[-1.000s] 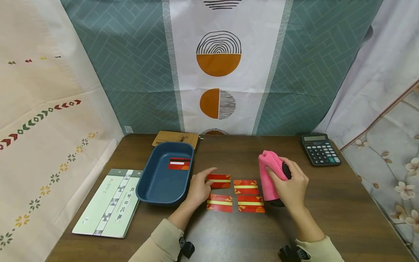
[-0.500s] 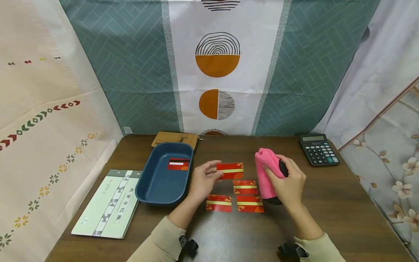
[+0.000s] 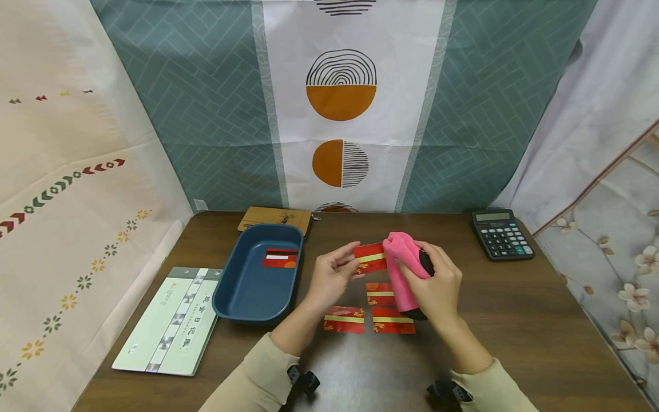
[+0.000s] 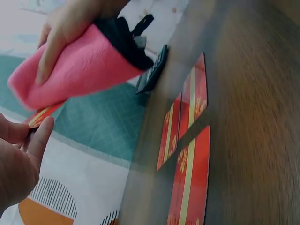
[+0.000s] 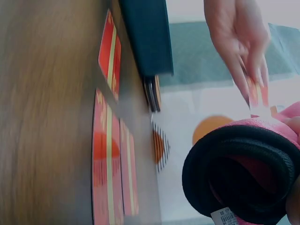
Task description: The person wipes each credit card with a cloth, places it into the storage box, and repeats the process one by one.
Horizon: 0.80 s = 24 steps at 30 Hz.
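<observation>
In the head view my left hand point(image 3: 329, 277) pinches a red card point(image 3: 369, 258) with a gold stripe by its left end, raised above the table. The card's other end meets a folded pink cloth point(image 3: 400, 269) with black edging, which my right hand point(image 3: 437, 280) grips from the right side. The right wrist view shows the cloth's black end point(image 5: 234, 136) rolled into an open ring, with a barcode label point(image 5: 225, 217). Below the hands lie three similar cards: a left card point(image 3: 344, 319), a right card point(image 3: 393, 321) and an upper card point(image 3: 380, 294) partly behind the cloth.
Left of the hands stands a blue tray point(image 3: 247, 297) holding a red card point(image 3: 280, 258) with its dark stripe up. A tan notebook point(image 3: 278, 216) lies behind it, a pale green booklet point(image 3: 165, 326) to its left. A black calculator point(image 3: 501, 234) sits at the back right.
My left hand has picked up the upper left card from the table and carried it up and right to the cloth. My right hand has moved left with the cloth.
</observation>
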### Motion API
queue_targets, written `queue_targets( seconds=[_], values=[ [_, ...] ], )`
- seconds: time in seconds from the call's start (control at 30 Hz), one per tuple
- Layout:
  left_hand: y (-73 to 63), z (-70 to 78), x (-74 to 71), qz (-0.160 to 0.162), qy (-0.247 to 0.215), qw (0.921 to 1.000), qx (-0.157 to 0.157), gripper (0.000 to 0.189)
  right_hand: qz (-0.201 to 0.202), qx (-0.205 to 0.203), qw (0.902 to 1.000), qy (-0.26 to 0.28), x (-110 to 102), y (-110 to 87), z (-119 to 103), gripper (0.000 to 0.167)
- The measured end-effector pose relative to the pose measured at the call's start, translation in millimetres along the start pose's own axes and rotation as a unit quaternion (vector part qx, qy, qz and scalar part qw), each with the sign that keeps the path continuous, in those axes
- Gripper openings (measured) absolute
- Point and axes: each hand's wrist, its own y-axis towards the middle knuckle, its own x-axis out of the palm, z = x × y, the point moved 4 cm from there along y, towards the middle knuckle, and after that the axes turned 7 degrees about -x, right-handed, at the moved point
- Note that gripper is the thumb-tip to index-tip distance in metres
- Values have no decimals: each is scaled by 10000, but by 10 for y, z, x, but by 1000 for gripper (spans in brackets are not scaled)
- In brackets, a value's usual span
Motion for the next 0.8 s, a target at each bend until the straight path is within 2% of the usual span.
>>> queue_targets(
  seconds=[0.17, 0.27, 0.5, 0.67, 0.8],
  values=[
    [28, -11, 133, -86, -298, 9995, -28, 37, -187, -284, 9993, 158, 115, -38, -132, 50],
    [36, -33, 154, -122, -334, 9993, -76, 31, -238, -424, 9985, 250, 128, -49, -179, 51],
    [20, -53, 37, -20, -384, 9991, -191, 30, 384, -282, 9986, -221, -10, 5, -52, 47],
    [30, -59, 123, -213, -250, 9992, -230, 30, 98, -440, 9990, -45, 99, -40, -181, 48],
    [9, -44, 173, -283, -41, 9995, -163, 32, 66, -514, 9984, 238, 161, -69, -272, 50]
  ],
)
